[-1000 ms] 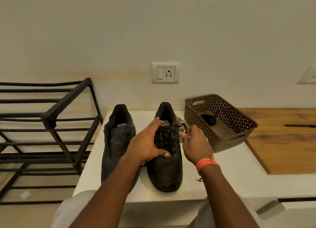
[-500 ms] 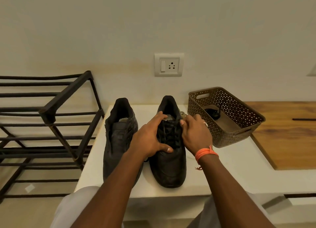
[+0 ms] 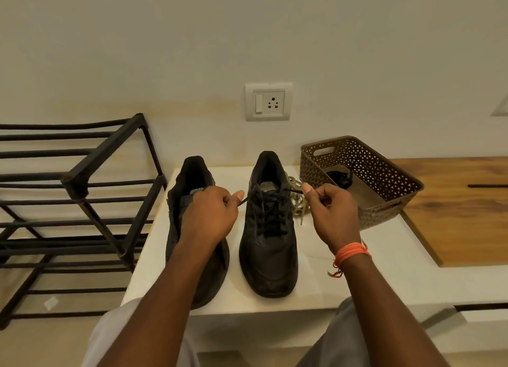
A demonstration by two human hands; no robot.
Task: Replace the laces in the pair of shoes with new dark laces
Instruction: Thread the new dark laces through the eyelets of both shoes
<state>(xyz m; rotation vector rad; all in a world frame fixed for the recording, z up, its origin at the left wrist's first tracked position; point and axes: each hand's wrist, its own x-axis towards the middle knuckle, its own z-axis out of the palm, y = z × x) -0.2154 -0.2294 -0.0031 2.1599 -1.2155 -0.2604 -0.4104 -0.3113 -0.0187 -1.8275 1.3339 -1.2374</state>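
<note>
left hand (image 3: 210, 215) grip pinches dark lace (image 3: 270, 210) end left of laced shoe (image 3: 269, 229) | right hand (image 3: 331, 215) grip pinches other end, right of it | old pale laces (image 3: 298, 199) beside it on table (image 3: 357, 270)

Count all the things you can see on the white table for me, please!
Black leather shoes: 2
Brown perforated plastic basket: 1
Pale old laces, one bundle: 1
Total: 4

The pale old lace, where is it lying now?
The old lace lies bunched on the white table, right of the laced shoe and against the basket, just beyond the right hand.
</note>
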